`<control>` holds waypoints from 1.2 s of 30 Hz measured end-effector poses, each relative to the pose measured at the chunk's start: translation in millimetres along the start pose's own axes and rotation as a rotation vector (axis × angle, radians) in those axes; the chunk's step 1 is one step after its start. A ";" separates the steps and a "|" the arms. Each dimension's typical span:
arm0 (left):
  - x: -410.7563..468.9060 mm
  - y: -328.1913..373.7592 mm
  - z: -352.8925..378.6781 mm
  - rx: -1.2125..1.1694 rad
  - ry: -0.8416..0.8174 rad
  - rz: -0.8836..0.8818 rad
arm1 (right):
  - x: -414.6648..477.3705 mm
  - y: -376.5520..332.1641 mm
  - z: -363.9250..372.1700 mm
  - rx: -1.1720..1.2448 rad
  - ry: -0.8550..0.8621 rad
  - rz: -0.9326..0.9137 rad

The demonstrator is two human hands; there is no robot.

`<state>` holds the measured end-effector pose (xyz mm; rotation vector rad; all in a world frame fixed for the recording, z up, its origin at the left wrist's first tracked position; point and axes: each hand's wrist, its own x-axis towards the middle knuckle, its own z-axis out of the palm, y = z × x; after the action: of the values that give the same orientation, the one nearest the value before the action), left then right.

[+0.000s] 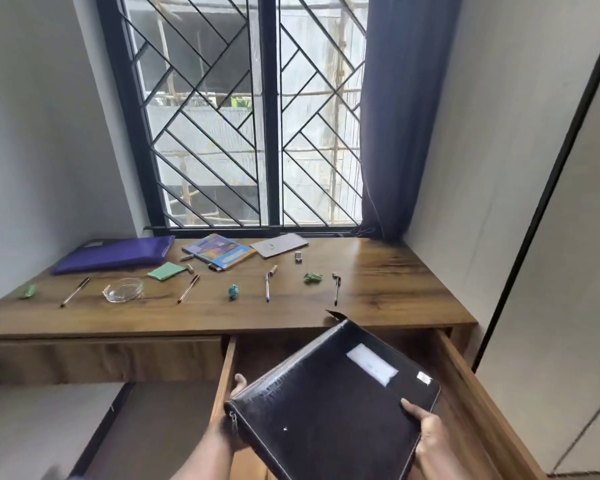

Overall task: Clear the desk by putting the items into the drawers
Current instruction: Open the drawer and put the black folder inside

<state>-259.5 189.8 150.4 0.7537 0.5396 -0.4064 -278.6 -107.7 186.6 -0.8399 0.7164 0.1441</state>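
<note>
I hold a black zippered folder tilted over the open right drawer of the wooden desk. My left hand grips its left edge from underneath, mostly hidden. My right hand holds its near right corner. On the desk lie a purple folder, a colourful book, a grey notebook, a green pad, a glass ashtray, several pens such as one pen, and small green and teal items.
The left drawer is shut. A barred window backs the desk, with a dark curtain at its right. Walls close in on both sides, and a white wardrobe panel stands at the right.
</note>
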 end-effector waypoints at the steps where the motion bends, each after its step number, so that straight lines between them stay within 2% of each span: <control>1: -1.7 -0.2 -1.2 -0.014 0.049 -0.063 | 2.5 1.8 -3.6 0.037 0.034 0.005; 4: -4.7 -2.4 -23.4 0.077 0.061 -0.128 | -5.3 13.3 -8.5 0.090 0.089 -0.007; 7: -6.9 -6.7 -32.9 0.168 0.091 -0.115 | -9.1 27.8 -13.6 0.117 0.200 -0.035; 11: -10.5 -7.8 -28.1 0.165 0.075 -0.038 | 15.3 58.2 -31.1 0.201 0.369 -0.125; 13: -9.2 -6.6 -25.3 0.200 0.111 -0.015 | 22.2 65.8 -36.2 0.200 0.360 -0.157; 16: -5.1 -6.8 -23.3 0.279 0.146 -0.034 | 31.5 64.8 -15.0 0.239 0.386 -0.096; 18: -6.8 -7.0 -20.4 0.366 0.189 -0.044 | 52.9 69.1 -9.3 0.282 0.395 -0.116; 21: -4.6 -10.6 -20.5 0.411 0.327 0.031 | 124.4 88.6 -12.0 0.280 0.474 -0.097; 25: 1.2 -11.3 -23.9 0.552 0.398 0.117 | 106.6 101.8 28.8 0.318 0.396 -0.032; 27: 5.7 -11.3 -27.5 0.712 0.416 0.133 | 99.6 102.3 47.5 0.412 0.275 0.089; 28: 7.3 -12.1 -29.8 0.798 0.398 0.126 | 92.9 100.5 60.8 0.341 0.300 0.039; 31: 21.2 -17.1 -40.3 1.030 0.436 0.050 | 105.5 104.4 72.2 0.628 0.269 0.136; 32: 28.0 -19.9 -44.0 1.067 0.480 0.027 | 108.9 106.9 74.3 0.542 0.256 0.202; 34: 38.0 -24.9 -46.4 1.090 0.597 0.006 | 113.6 107.4 76.4 0.392 0.325 0.201; 36: 44.1 -28.6 -42.0 1.117 0.696 -0.007 | 122.9 116.9 69.9 0.212 0.317 0.227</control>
<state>-252.7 194.8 83.7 2.0091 0.9706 -0.4371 -193.9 2.5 66.8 -0.5815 1.1057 0.1360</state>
